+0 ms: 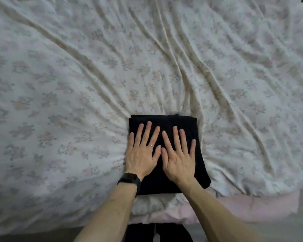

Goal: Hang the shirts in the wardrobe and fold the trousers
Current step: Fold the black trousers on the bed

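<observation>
Near edge of bed (234, 205): pink layer showing below floral sheet (147, 58). Just beyond it, trousers (166, 122): black, folded to a compact rectangle, lying on the sheet close to that edge. Long axis near-to-far, away from the body, slightly tilted. Left hand (142, 154), watch (129, 179) at wrist, ring (151, 145): palm down on left half. Right hand (179, 159): palm down on right half, thumbs almost touching. Fingers (176, 135) straight, spread, pressing flat, gripping nothing. Bundle directly beneath both hands, neither nearer. Judged: fold about done, smoothing stage; a lift would call for grips at the side edges. Farther out: wrinkled sheet.
</observation>
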The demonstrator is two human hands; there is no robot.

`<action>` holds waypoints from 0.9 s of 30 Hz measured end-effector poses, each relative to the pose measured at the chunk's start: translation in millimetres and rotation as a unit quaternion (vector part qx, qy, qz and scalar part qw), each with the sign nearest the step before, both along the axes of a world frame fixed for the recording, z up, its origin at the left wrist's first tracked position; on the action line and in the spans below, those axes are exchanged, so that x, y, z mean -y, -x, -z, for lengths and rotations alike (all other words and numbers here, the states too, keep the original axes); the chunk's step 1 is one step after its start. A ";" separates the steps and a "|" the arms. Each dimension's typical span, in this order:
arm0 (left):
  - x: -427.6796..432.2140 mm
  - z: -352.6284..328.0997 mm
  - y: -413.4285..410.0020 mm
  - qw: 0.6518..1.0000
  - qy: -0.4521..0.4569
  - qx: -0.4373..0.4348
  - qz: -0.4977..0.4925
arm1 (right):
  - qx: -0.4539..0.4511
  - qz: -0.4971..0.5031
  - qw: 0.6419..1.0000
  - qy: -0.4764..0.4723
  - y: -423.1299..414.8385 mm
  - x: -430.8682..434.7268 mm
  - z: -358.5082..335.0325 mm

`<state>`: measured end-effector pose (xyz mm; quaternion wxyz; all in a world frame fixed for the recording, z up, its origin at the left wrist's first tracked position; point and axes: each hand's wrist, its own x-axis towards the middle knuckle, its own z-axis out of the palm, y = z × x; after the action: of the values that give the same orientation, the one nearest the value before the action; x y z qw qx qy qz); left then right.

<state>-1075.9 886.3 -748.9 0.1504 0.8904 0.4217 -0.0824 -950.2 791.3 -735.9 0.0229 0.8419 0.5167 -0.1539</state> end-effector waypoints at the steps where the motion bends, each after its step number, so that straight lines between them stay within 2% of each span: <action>1: 2.0 6.2 -0.3 1.000 -0.008 0.001 -0.002 | 0.001 0.001 1.000 -0.004 1.5 1.3 7.7; 7: -3.7 22.9 -5.5 0.999 -0.036 -0.033 0.013 | -0.012 0.010 1.000 0.002 0.9 -7.1 29.5; 11: -6.0 -6.2 -11.2 0.997 -0.011 -0.076 0.011 | -0.043 0.032 0.998 0.016 4.9 -8.3 8.4; 15: -28.0 -64.3 -33.0 0.984 0.040 -0.158 0.070 | -0.100 0.111 0.989 0.018 28.9 3.1 -42.4; 17: -43.4 -88.1 -50.0 0.986 0.027 -0.146 0.072 | -0.157 0.196 0.968 0.006 47.9 21.4 -67.0; 19: -60.4 -101.2 -65.9 0.994 0.014 -0.096 0.048 | -0.232 0.325 0.916 -0.039 62.6 42.5 -83.6; 21: -78.7 -103.3 -78.1 0.995 0.051 -0.080 0.043 | -0.295 0.469 0.829 -0.076 72.2 60.2 -94.1; 24: -111.4 -97.1 -97.8 0.967 0.221 -0.129 0.021 | -0.349 0.646 0.678 -0.043 73.7 81.1 -83.0; 25: -119.6 -95.3 -101.2 0.954 0.263 -0.143 0.006 | -0.382 0.669 0.636 -0.042 72.4 85.9 -76.0; 27: -127.3 -91.5 -107.3 0.938 0.304 -0.166 -0.005 | -0.441 0.678 0.588 -0.038 68.3 94.4 -65.9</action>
<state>-968.6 1013.5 -657.5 0.3418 0.7738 0.4002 -0.3526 -1018.5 696.9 -670.0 -0.3508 0.7779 -0.2508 -0.4571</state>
